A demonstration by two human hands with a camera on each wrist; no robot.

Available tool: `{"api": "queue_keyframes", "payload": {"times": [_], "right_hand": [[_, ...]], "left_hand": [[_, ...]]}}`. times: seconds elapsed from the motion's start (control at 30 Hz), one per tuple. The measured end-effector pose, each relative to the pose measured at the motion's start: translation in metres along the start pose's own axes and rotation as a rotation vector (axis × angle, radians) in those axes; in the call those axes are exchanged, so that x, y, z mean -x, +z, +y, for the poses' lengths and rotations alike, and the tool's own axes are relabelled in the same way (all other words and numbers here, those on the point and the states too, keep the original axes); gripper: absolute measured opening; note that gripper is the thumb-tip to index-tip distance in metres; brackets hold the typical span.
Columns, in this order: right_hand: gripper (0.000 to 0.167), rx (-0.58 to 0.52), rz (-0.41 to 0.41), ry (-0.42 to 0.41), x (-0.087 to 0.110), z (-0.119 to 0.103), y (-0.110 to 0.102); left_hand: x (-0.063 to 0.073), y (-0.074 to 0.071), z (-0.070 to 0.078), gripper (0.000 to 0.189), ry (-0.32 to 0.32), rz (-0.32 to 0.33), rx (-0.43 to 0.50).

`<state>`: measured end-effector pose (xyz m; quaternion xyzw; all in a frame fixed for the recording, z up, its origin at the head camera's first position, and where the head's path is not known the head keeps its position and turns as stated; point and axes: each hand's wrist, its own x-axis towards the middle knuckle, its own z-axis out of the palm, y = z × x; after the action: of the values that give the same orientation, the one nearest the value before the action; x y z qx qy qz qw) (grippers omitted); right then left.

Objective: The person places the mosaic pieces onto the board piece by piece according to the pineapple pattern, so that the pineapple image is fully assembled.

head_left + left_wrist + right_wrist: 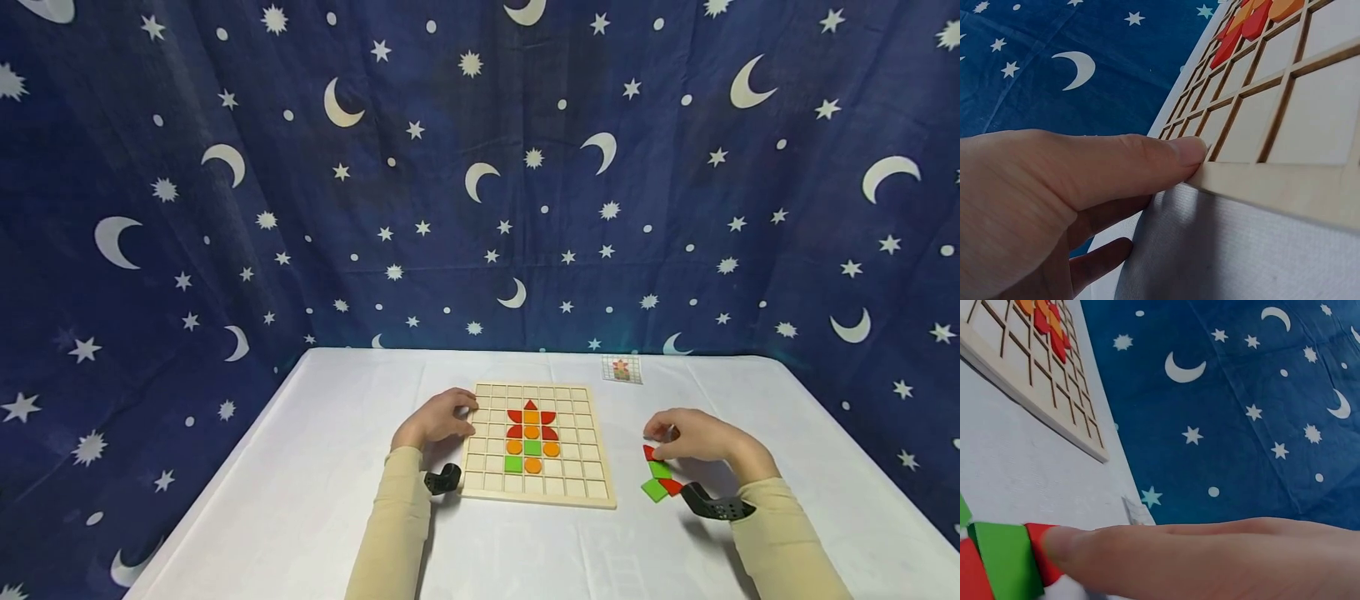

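A wooden grid board [603, 475] lies flat, with red, orange and green flat pieces set in its middle squares. My left hand [441, 417] is at the board's left edge; in the left wrist view the straight thumb [1166, 153] touches the rim. Right of the board, my right hand [701, 435] is over a small group of loose pieces. Its thumb tip touches a red piece [1038, 540], beside a green piece [1007, 556]. Nearer the front lie another green piece [654, 490] and a red piece [670, 486], partly behind the wrist camera mount.
A small card [622, 369] with a printed grid picture lies at the back, right of the board. White cloth [300, 500] covers the table. Behind it hangs a dark blue curtain [420, 192] with moons and stars.
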<state>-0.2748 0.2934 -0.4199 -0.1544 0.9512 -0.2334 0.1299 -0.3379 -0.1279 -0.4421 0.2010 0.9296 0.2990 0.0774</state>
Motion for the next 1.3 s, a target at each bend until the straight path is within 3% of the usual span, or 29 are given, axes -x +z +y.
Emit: {"api": "queue_keyframes", "payload": {"times": [0.37,0.6,0.77,1.0,1.13,1.3], "right_hand": [[0.04,-0.117,-0.122,0.007,0.007,0.001,0.002],[0.032,-0.052,-0.026,-0.022,-0.002,0.001,0.003],[0.039,-0.036,0.012,0.031,-0.006,0.003,0.004],[0.026,-0.008,0.059,-0.016,-0.009,0.006,0.007],[0.027,0.012,0.108,-0.031,-0.01,0.009,0.008],[0.023,0.001,0.113,-0.027,-0.01,0.014,0.011]], "left_hand": [[0.001,-0.004,0.001,0.042,-0.004,0.002,0.01],[0.001,-0.005,0.001,0.041,0.03,0.009,-0.01],[0.001,-0.003,0.0,0.042,0.007,-0.002,0.001],[0.001,-0.002,0.001,0.042,0.001,-0.001,0.006],[0.0,-0.001,0.0,0.042,-0.014,-0.003,0.014],[0.0,0.001,0.0,0.042,-0.019,-0.001,0.018]]}}
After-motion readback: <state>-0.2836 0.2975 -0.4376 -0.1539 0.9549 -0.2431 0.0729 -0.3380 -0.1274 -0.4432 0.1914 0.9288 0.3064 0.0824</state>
